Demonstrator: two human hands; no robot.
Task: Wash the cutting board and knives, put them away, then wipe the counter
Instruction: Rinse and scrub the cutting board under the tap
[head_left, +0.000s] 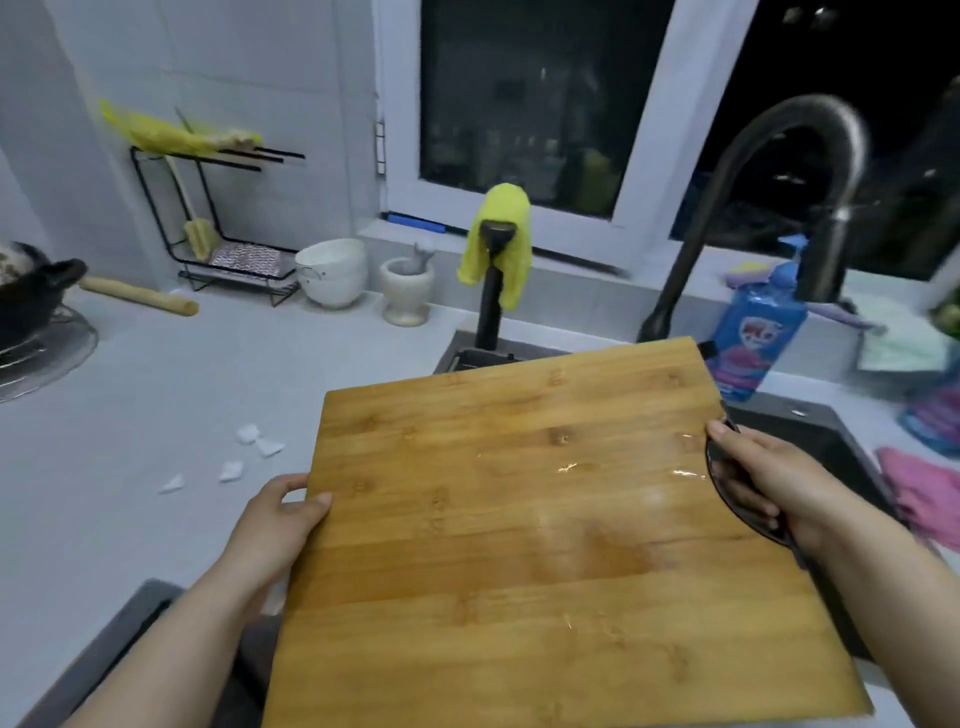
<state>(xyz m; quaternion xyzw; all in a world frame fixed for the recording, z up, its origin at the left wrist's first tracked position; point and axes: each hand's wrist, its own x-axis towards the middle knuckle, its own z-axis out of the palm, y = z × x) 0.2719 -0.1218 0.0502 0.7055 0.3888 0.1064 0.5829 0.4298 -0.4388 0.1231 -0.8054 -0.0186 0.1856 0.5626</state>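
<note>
A large bamboo cutting board (540, 525) fills the middle of the head view, held flat above the dark sink (810, 441). Its surface looks wet, with shiny streaks near the right edge. My left hand (275, 525) grips the board's left edge, thumb on top. My right hand (763, 478) grips the right edge at its dark curved handle cutout. No knife shows in the view.
A curved dark faucet (779, 182) rises behind the board, with a blue soap pouch (748, 338) beside it. A yellow cloth (498, 244) hangs on a black tap. White scraps (249, 447) lie on the grey counter (130, 415); bowls (332, 273), mortar, rack and rolling pin stand farther left. Pink cloth (919, 493) lies right.
</note>
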